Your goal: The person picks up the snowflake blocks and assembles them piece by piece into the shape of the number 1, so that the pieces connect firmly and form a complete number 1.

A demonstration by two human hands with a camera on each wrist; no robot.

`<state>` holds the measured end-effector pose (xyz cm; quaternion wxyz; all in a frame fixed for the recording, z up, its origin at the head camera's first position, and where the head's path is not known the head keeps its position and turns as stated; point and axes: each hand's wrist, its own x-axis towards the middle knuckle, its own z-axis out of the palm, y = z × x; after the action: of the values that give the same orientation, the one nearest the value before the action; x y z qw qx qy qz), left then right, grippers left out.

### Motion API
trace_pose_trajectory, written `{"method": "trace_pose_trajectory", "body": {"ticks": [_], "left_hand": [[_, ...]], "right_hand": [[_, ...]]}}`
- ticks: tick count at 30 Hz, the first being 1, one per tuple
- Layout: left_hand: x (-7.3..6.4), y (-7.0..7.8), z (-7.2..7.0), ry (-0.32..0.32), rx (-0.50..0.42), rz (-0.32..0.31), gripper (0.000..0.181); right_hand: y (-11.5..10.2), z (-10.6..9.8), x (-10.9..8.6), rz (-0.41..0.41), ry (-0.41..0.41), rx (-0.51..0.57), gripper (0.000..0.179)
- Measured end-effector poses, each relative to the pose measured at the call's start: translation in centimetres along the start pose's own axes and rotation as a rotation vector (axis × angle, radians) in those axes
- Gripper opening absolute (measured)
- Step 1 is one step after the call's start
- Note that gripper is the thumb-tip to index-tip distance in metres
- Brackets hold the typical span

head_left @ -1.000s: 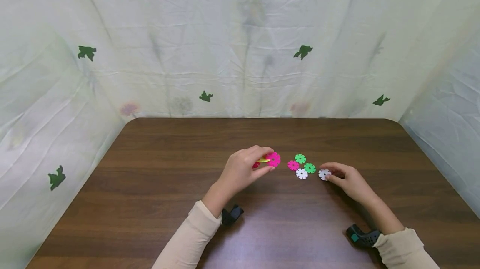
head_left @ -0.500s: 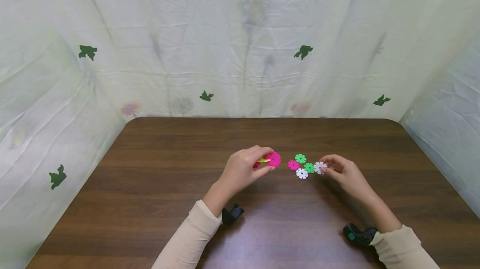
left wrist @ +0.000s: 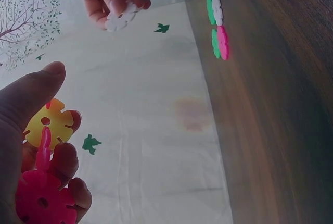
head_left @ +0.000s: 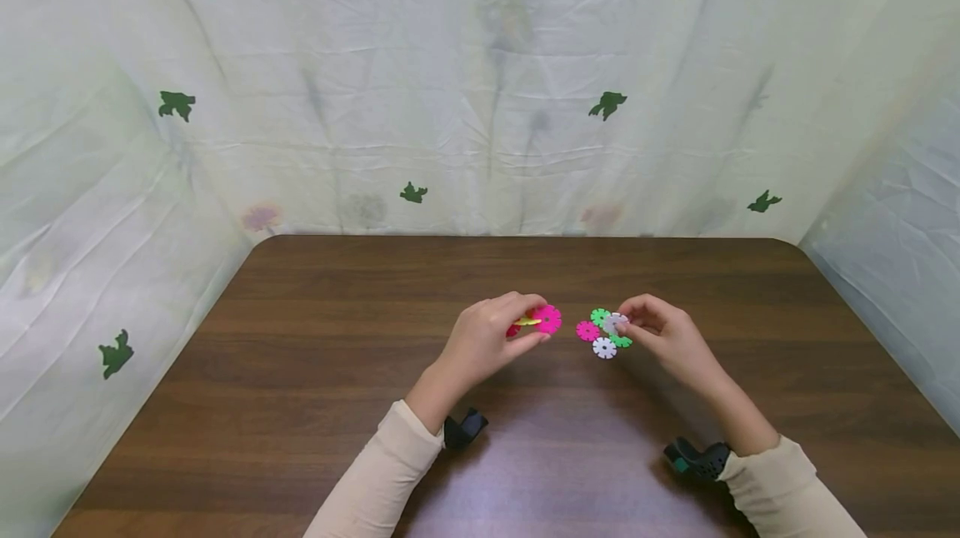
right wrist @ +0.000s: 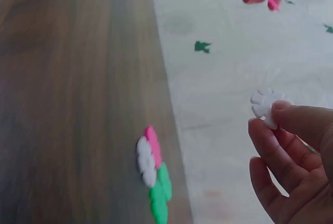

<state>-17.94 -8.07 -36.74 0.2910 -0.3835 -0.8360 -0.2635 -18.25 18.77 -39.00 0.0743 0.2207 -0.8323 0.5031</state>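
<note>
My left hand [head_left: 487,328] grips a joined piece of notched plastic snowflake discs above the table. A yellow disc [left wrist: 56,126] and pink discs [left wrist: 44,198] show in it in the left wrist view; the fingers cover part of it. Between thumb and fingertips, my right hand [head_left: 671,342] pinches a loose white snowflake disc [right wrist: 264,104], held in the air. Seen from the head, that white disc partly covers the loose discs behind it. It is apart from the left hand's piece.
Between the hands, a pink disc [head_left: 587,331], a white disc [head_left: 603,347] and two green discs, one at the back [head_left: 598,316], lie close together on the brown wooden table [head_left: 360,405]. A pale curtain [head_left: 450,88] hangs behind the table's far edge.
My right hand has lifted the white disc and carried it left and up, toward the left hand. The left hand has stayed in place with its joined discs.
</note>
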Motion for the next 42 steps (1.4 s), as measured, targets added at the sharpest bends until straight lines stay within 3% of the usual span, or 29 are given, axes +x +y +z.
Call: {"method": "trace_pose_trajectory", "body": {"ticks": [12, 19, 28, 42], "left_hand": [[0.0, 0.1, 0.0, -0.010, -0.012, -0.013, 0.032], [0.0, 0.0, 0.0, -0.009, -0.021, -0.014, 0.032], [0.0, 0.1, -0.1, -0.005, -0.018, -0.011, 0.030], [0.0, 0.0, -0.1, -0.007, -0.074, -0.017, 0.030]], "right_hand": [[-2.5, 1.8, 1.4, -0.059, -0.044, 0.091, 0.015], [-3.7, 2.5, 1.7, -0.090, -0.054, 0.074, 0.013], [-7.2, 2.6, 1.7, -0.114, -0.073, 0.044, 0.012], [-7.6, 3.1, 2.1, -0.302, 0.009, 0.023, 0.015]]}}
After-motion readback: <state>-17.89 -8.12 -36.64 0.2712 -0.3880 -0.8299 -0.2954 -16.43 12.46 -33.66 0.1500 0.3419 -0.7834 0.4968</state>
